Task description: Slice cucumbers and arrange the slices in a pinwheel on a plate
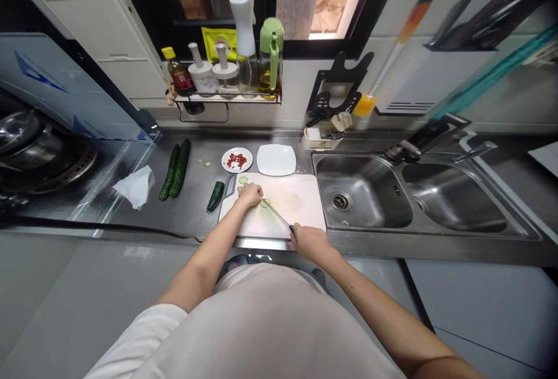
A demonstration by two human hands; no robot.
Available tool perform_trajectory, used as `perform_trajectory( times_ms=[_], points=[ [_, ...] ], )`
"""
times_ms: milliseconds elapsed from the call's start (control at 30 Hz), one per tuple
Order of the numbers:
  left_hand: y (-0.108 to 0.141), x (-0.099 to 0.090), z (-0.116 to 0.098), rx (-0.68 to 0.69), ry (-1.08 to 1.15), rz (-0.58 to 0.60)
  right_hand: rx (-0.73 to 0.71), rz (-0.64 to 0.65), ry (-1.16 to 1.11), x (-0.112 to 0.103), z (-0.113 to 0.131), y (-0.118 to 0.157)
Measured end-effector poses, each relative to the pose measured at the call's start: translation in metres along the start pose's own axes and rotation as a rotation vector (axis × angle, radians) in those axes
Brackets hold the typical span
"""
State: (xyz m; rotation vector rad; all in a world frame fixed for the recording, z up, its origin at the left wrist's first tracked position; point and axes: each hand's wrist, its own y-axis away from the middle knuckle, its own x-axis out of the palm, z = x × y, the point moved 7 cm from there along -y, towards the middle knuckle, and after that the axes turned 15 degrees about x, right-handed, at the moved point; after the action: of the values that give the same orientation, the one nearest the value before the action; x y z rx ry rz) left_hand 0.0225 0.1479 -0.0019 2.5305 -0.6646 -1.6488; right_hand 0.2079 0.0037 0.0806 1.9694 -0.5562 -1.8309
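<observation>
On the white cutting board (305,210), a thin cucumber slice (265,203) lies under the tip of a knife (279,217). My right hand (310,243) is wrapped around the knife's dark handle, and the blade points up and left. Close to the knife tip, my left hand (250,194) rests over the board with its fingers curled together; what they hold, if anything, is hidden. Another cucumber slice (243,180) lies at the board's upper left. Left of the board is a cut cucumber piece (215,196).
Two whole cucumbers (175,170) and a crumpled white cloth or tissue (135,187) lie to the left. Behind the board stand a plate (225,165) of chopped red pieces and a bare white plate (276,160). A double sink (370,226) adjoins on the right.
</observation>
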Motion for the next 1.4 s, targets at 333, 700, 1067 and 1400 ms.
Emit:
perform_trajectory(
  times_ms=[333,700,1067,1400],
  points=[
    [0.0,-0.001,0.0,-0.003,-0.002,0.001,-0.002,-0.014,0.051,-0.005,-0.002,-0.002],
    [0.0,-0.001,-0.001,0.007,0.001,-0.007,-0.028,-0.038,0.065,-0.003,-0.006,-0.003],
    [0.003,-0.003,-0.003,0.008,-0.02,-0.013,0.014,0.041,-0.069,-0.008,-0.031,0.0],
    [0.023,-0.001,-0.019,0.036,-0.076,-0.075,0.292,-0.108,-0.29,0.016,-0.057,-0.024]
  ],
)
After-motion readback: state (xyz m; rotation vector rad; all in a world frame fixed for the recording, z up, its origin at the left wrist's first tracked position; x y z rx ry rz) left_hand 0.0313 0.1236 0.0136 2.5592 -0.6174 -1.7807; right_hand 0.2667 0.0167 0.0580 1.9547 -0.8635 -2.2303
